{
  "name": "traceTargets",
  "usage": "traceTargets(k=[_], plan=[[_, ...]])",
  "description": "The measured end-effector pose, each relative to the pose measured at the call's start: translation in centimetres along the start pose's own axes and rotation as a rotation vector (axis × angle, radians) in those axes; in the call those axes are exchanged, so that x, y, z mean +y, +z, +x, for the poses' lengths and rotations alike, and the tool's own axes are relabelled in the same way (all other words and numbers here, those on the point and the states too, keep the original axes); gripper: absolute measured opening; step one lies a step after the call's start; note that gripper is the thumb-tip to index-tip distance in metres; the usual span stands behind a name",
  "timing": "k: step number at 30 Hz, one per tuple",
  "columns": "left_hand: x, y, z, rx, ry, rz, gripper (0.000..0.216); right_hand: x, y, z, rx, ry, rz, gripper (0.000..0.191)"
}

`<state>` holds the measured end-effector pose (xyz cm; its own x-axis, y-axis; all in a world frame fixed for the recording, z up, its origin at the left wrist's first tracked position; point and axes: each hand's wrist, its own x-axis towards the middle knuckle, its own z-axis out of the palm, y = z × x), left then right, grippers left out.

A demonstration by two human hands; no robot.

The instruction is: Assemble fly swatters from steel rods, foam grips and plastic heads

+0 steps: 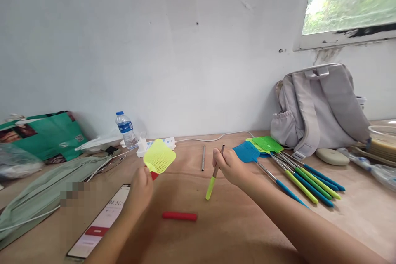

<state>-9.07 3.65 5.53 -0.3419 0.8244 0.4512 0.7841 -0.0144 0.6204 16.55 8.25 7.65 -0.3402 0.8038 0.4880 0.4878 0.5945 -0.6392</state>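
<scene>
My left hand (142, 187) is closed on a yellow-green fly swatter head (160, 156); a bit of red shows behind it, its shape mostly hidden. Between the fingers of my right hand (229, 166) is a metal rod with a yellow-green handle (210, 188), held nearly upright with the handle end down. A loose metal rod (203, 158) lies on the table between my hands, a little farther back. Nearer to me lies a red handle (179, 216). Right of my right hand, several fly swatters with blue (246, 151) and green (268, 144) heads are piled with their handles toward me.
A phone (102, 218) lies by my left forearm. Behind are a water bottle (126, 129), a white power strip (170, 143) with its cable along the wall, and a green bag (52, 136). At right stand a grey backpack (321, 107) and a plastic container (383, 138).
</scene>
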Motion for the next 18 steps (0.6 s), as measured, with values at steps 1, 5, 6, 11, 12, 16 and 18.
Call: traceTargets(k=[1,5,6,11,12,16,18], plan=[[0.7,-0.5,-1.1,-0.004,-0.054,-0.096,0.025,0.0,0.0,0.0,0.002,0.006,0.001,0.043],[2.2,-0.1,-7.6,-0.246,-0.389,-0.717,0.035,0.4,-0.4,0.2,-0.006,0.030,-0.020,0.045],[2.3,0.4,-9.2,-0.340,-0.508,-0.833,0.039,0.5,-0.6,0.3,-0.015,0.029,-0.030,0.046],[2.7,2.2,-11.8,-0.411,-0.756,-1.128,0.046,1.2,-1.3,0.5,-0.087,-0.014,-0.048,0.048],[2.9,2.4,-11.3,-0.374,-0.748,-1.156,0.048,1.3,-1.4,0.5,-0.102,-0.021,-0.047,0.048],[2.8,3.3,-8.4,-0.240,-0.630,-1.176,0.050,1.3,-1.6,0.5,-0.130,-0.037,-0.045,0.048],[2.2,4.0,-6.8,-0.199,-0.543,-1.142,0.047,1.3,-1.5,0.4,-0.129,-0.040,-0.044,0.047]])
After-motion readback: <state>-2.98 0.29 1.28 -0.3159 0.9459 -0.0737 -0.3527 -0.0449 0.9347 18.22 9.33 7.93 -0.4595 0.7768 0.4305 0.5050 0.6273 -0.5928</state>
